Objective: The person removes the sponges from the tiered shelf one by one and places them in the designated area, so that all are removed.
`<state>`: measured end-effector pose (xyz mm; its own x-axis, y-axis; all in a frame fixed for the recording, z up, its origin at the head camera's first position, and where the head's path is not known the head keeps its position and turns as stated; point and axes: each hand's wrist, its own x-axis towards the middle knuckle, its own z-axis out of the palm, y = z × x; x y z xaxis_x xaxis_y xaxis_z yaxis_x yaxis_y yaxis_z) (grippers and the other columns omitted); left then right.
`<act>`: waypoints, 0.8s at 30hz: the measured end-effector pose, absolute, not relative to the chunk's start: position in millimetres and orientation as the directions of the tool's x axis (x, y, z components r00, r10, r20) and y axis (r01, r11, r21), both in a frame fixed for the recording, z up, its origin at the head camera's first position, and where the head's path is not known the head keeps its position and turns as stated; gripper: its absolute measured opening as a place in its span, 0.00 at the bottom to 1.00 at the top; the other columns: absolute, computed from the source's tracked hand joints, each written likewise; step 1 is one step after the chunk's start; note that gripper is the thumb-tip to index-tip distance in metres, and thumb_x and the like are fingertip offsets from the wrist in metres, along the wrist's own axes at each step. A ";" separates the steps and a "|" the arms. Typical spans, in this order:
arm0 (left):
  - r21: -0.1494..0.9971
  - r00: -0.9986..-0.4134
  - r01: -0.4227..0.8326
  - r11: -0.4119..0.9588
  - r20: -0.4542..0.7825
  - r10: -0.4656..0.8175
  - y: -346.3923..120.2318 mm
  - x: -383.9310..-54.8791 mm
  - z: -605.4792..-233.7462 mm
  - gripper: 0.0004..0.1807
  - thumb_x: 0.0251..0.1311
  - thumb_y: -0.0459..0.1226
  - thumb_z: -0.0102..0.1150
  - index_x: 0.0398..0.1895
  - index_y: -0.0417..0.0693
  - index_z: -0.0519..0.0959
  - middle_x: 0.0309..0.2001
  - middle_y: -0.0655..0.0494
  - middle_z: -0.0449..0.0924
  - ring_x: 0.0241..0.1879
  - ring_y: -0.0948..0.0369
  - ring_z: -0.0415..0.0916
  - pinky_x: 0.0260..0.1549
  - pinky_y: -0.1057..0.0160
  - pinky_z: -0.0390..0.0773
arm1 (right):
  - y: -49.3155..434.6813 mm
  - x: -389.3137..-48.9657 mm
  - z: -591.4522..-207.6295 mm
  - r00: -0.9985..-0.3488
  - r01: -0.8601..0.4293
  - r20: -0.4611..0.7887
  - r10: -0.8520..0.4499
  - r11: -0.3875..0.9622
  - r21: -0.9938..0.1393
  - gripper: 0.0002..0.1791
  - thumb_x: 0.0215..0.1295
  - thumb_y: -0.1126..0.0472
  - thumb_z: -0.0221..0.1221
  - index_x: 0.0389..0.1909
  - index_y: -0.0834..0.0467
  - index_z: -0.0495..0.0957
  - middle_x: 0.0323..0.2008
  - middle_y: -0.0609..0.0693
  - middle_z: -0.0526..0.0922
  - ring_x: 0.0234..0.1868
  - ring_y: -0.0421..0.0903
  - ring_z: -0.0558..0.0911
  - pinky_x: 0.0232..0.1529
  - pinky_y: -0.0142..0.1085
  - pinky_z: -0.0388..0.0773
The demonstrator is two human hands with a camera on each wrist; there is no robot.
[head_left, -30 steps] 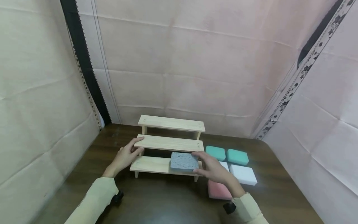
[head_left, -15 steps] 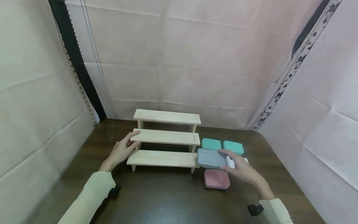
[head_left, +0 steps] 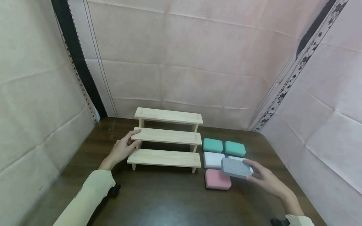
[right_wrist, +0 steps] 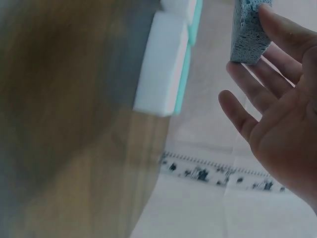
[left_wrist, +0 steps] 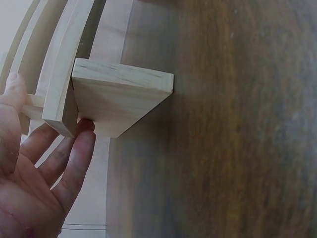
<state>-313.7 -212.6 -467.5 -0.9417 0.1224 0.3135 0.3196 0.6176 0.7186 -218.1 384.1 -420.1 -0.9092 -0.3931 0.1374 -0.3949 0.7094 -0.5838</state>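
Note:
My left hand holds the left end of a pale wooden three-step stand at its middle shelf. In the left wrist view the fingers curl behind the end of a board. My right hand pinches a blue-grey sponge by its right edge, with the thumb on one face in the right wrist view. The sponge is raised over the right-hand white sponge and mostly hides it in the head view. A second white sponge and a pink sponge lie just left of it.
Two teal sponges lie side by side behind the white ones, right of the stand. The dark wooden table is enclosed by pale cloth walls at the back and both sides.
My right hand has lifted the blue-grey sponge off the stand's lowest shelf and carried it right, over the laid-out sponges. The left hand keeps its hold on the stand.

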 end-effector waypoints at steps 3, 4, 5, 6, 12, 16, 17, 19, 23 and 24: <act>0.711 -0.939 0.325 0.623 0.320 0.124 -214.2 -313.8 -467.4 0.29 0.72 0.52 0.54 0.75 0.66 0.64 0.48 0.48 0.85 0.44 0.54 0.82 0.42 0.46 0.79 | 396.1 -212.8 -424.8 -0.909 -0.403 0.148 -0.389 0.733 -0.549 0.33 0.69 0.56 0.63 0.71 0.59 0.65 0.66 0.64 0.71 0.61 0.65 0.75 0.54 0.35 0.75; 0.713 -0.939 0.324 0.622 0.321 0.120 -214.3 -314.2 -467.1 0.29 0.72 0.52 0.55 0.74 0.67 0.64 0.47 0.49 0.85 0.44 0.54 0.82 0.42 0.47 0.79 | 400.0 -210.9 -426.6 -0.912 -0.398 0.145 -0.383 0.746 -0.534 0.33 0.69 0.55 0.63 0.71 0.58 0.65 0.67 0.64 0.71 0.63 0.65 0.73 0.55 0.33 0.73; 0.712 -0.939 0.325 0.622 0.323 0.121 -214.4 -314.3 -466.9 0.29 0.72 0.52 0.55 0.74 0.67 0.64 0.46 0.50 0.85 0.43 0.55 0.82 0.42 0.47 0.79 | 404.0 -209.0 -428.5 -0.915 -0.391 0.137 -0.378 0.754 -0.528 0.32 0.70 0.55 0.63 0.72 0.58 0.66 0.67 0.63 0.71 0.63 0.65 0.72 0.55 0.31 0.71; 0.710 -0.938 0.329 0.622 0.324 0.126 -214.6 -314.8 -466.7 0.29 0.72 0.52 0.55 0.74 0.66 0.64 0.45 0.50 0.85 0.42 0.55 0.82 0.42 0.48 0.79 | 408.1 -207.2 -430.7 -0.919 -0.381 0.124 -0.374 0.758 -0.529 0.33 0.70 0.55 0.62 0.72 0.58 0.65 0.67 0.63 0.71 0.64 0.65 0.71 0.55 0.29 0.69; 0.714 -0.940 0.331 0.617 0.310 0.146 -214.0 -315.4 -464.8 0.30 0.72 0.54 0.54 0.74 0.65 0.64 0.43 0.52 0.85 0.40 0.57 0.80 0.41 0.51 0.78 | 428.7 -198.9 -447.0 -0.934 -0.301 0.025 -0.357 0.744 -0.597 0.34 0.71 0.54 0.61 0.73 0.60 0.63 0.68 0.66 0.68 0.65 0.67 0.68 0.54 0.29 0.70; 0.715 -0.942 0.324 0.620 0.302 0.145 -214.5 -315.1 -465.2 0.30 0.71 0.56 0.53 0.74 0.65 0.64 0.43 0.52 0.85 0.38 0.57 0.80 0.39 0.53 0.78 | 433.9 -197.4 -456.1 -0.937 -0.260 -0.022 -0.348 0.739 -0.621 0.34 0.71 0.52 0.60 0.73 0.60 0.63 0.70 0.66 0.66 0.68 0.68 0.64 0.57 0.31 0.70; 0.716 -0.943 0.323 0.619 0.300 0.145 -214.6 -315.3 -465.6 0.30 0.71 0.56 0.53 0.74 0.65 0.64 0.42 0.52 0.85 0.38 0.57 0.79 0.38 0.53 0.78 | 434.6 -197.4 -458.0 -0.937 -0.257 -0.030 -0.349 0.742 -0.619 0.34 0.72 0.52 0.60 0.73 0.60 0.63 0.70 0.66 0.66 0.68 0.68 0.64 0.57 0.32 0.70; 0.719 -0.945 0.319 0.618 0.294 0.146 -214.5 -315.3 -465.6 0.30 0.71 0.55 0.53 0.74 0.65 0.64 0.41 0.52 0.85 0.36 0.57 0.78 0.37 0.55 0.77 | 434.6 -197.3 -461.3 -0.935 -0.250 -0.043 -0.351 0.742 -0.621 0.34 0.72 0.52 0.59 0.73 0.61 0.62 0.71 0.66 0.65 0.69 0.68 0.62 0.58 0.33 0.70; 0.721 -0.945 0.317 0.616 0.292 0.145 -213.6 -315.5 -465.8 0.29 0.72 0.52 0.55 0.74 0.64 0.64 0.39 0.52 0.85 0.33 0.58 0.77 0.34 0.57 0.75 | 433.7 -198.0 -465.9 -0.938 -0.229 -0.062 -0.340 0.746 -0.625 0.35 0.71 0.52 0.60 0.73 0.60 0.62 0.71 0.66 0.64 0.70 0.68 0.61 0.59 0.33 0.69; 0.720 -0.945 0.318 0.617 0.294 0.144 -213.3 -315.5 -466.0 0.29 0.72 0.51 0.55 0.74 0.64 0.64 0.39 0.52 0.85 0.33 0.58 0.77 0.34 0.58 0.74 | 433.3 -198.5 -466.2 -0.937 -0.236 -0.059 -0.343 0.750 -0.619 0.35 0.71 0.52 0.60 0.73 0.60 0.62 0.71 0.66 0.64 0.69 0.69 0.62 0.59 0.36 0.69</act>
<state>-315.5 -213.3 -466.0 -0.9449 0.1440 0.2941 0.3180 0.6173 0.7195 -198.5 433.3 -466.2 -0.9373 -0.3435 -0.0590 -0.2357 0.7495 -0.6186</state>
